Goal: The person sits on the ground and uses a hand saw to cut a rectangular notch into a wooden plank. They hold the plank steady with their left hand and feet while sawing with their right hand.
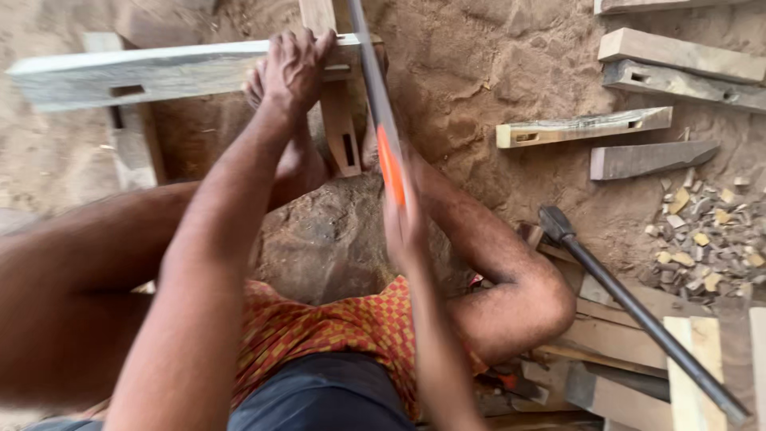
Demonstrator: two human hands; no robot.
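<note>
Right hand (pixel 403 219) blurred and its grip unreadable, saw blade (pixel 375 88) cut off at top edge, hammer handle (pixel 654 327) partly hidden by planks (pixel 702 359).
</note>
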